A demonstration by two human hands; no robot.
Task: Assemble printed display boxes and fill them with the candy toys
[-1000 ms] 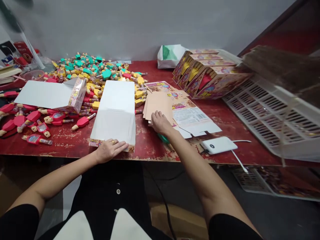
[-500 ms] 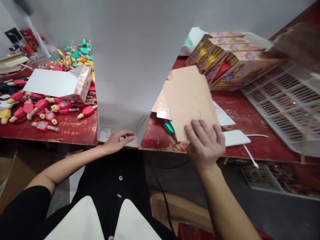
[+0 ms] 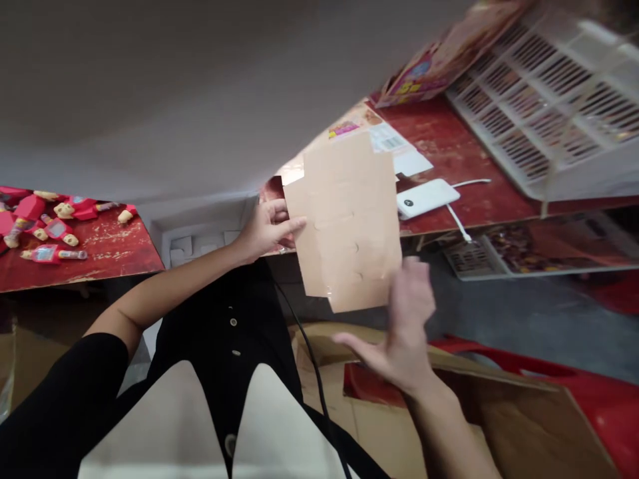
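A tan cardboard sheet (image 3: 344, 223) with small slits hangs in the air in front of my body, off the table. My left hand (image 3: 267, 229) grips its left edge. My right hand (image 3: 407, 326) is blurred and spread open just below the sheet's lower right corner, holding nothing. Behind my left hand stands an open white carton (image 3: 200, 236) with white card pieces inside, its large pale panel rising across the top of the view. A printed flat carton blank (image 3: 359, 123) lies on the red table, partly hidden by the sheet.
A white power bank (image 3: 426, 197) with its cable lies on the worn red table (image 3: 449, 126). A white lattice crate (image 3: 539, 100) and printed boxes (image 3: 429, 60) are at upper right. Toy-shaped candies (image 3: 50, 226) lie at left. A cardboard box (image 3: 399, 419) and red plastic (image 3: 589, 379) are below.
The view has tilted sharply. The tan sheet has moved from my right hand into my left hand, and my right hand has opened and come away below it.
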